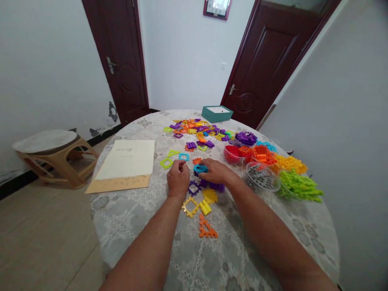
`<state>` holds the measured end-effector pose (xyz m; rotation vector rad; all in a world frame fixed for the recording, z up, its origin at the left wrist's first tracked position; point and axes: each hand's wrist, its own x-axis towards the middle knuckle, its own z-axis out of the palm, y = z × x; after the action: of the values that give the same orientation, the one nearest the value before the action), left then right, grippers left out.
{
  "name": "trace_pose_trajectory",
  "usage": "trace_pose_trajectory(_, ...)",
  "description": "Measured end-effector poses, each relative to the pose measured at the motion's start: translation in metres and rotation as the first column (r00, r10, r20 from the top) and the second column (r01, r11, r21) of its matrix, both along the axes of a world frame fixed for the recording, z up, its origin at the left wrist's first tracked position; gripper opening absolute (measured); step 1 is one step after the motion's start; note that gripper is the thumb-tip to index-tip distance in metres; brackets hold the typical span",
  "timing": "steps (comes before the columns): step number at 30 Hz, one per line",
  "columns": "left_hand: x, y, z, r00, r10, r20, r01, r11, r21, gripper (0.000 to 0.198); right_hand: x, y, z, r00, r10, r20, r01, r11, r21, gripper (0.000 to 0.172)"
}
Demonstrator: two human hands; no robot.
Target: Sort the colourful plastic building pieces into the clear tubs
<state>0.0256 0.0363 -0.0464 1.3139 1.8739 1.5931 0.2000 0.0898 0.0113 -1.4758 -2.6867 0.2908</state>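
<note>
My right hand (214, 171) has its thumb and fingers closed around blue plastic building pieces (200, 168) just over the table. Beside it, my left hand (178, 178) is curled with its fingers pressed together; whatever they may hold is hidden. Between my forearms lie a dark purple square frame (194, 188), a yellow square frame (190, 207), a yellow toothed disc (210, 196), a yellow ribbed piece (205, 207) and an orange triangle (207, 227). Purple pieces (216, 186) rest under my right wrist. Ahead of my left hand are a light blue square frame (183, 157) and a lime square frame (166, 163).
Mixed plastic pieces (197, 128) are heaped toward the far edge, near a teal box (217, 114). On the right stand tubs of sorted pieces, including grey ones (261, 178) and lime ones (298, 186). Paper sheets (129, 159) lie left. A stool (54, 155) stands beyond the table.
</note>
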Motion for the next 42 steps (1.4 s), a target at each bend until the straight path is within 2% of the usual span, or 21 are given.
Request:
trace_pose_trajectory(3,0.002,0.001,-0.004,0.998,-0.010,-0.054,0.010,1.000,0.004,0.022,0.007,0.005,0.014,0.995,-0.076,-0.066,0.079,0.996,0.039,0.039)
trace_pose_trajectory(7,0.002,0.004,-0.009,0.996,-0.022,-0.088,0.023,1.000,0.015,0.024,-0.006,0.046,0.021,0.969,-0.218,-0.117,0.233,0.961,0.147,0.040)
trace_pose_trajectory(11,0.002,0.003,-0.011,0.995,-0.046,-0.091,0.047,0.999,0.002,0.024,-0.026,0.099,0.013,0.944,-0.318,-0.086,0.329,0.925,0.191,0.047)
trace_pose_trajectory(14,0.003,0.002,-0.010,0.995,-0.051,-0.081,0.050,0.999,-0.021,0.024,-0.034,0.127,0.004,0.916,-0.395,-0.068,0.400,0.900,0.174,0.049)
trace_pose_trajectory(17,0.004,0.001,-0.010,0.996,-0.058,-0.069,0.056,0.998,-0.033,0.022,-0.038,0.140,-0.007,0.872,-0.488,-0.042,0.489,0.862,0.132,0.048)
trace_pose_trajectory(21,0.004,0.001,-0.009,0.996,-0.067,-0.061,0.065,0.997,-0.041,0.022,-0.039,0.140,-0.021,0.823,-0.568,-0.012,0.566,0.817,0.115,0.048)
trace_pose_trajectory(24,0.005,0.000,-0.008,0.996,-0.065,-0.059,0.062,0.997,-0.052,0.022,-0.038,0.138,-0.027,0.840,-0.542,-0.022,0.539,0.831,0.137,0.046)
trace_pose_trajectory(27,0.005,-0.001,-0.006,0.996,-0.069,-0.058,0.066,0.996,-0.058,0.021,-0.035,0.137,-0.027,0.889,-0.456,-0.034,0.456,0.880,0.132,0.034)
trace_pose_trajectory(29,0.005,-0.001,-0.005,0.996,-0.071,-0.059,0.068,0.996,-0.059,0.021,-0.034,0.136,-0.025,0.915,-0.400,-0.046,0.403,0.906,0.134,0.032)
trace_pose_trajectory(37,0.006,-0.001,-0.005,0.996,-0.063,-0.056,0.059,0.995,-0.079,0.021,-0.058,0.126,-0.023,0.994,-0.085,-0.063,0.096,0.976,0.196,0.053)
trace_pose_trajectory(40,0.006,-0.001,-0.005,0.996,-0.063,-0.057,0.059,0.996,-0.072,0.021,-0.069,0.121,-0.026,0.998,-0.051,0.043,0.043,0.983,0.176,0.053)
trace_pose_trajectory(42,0.006,-0.001,-0.005,0.997,-0.062,-0.051,0.059,0.996,-0.071,0.020,-0.072,0.119,-0.029,0.992,-0.085,0.090,0.069,0.984,0.163,0.052)
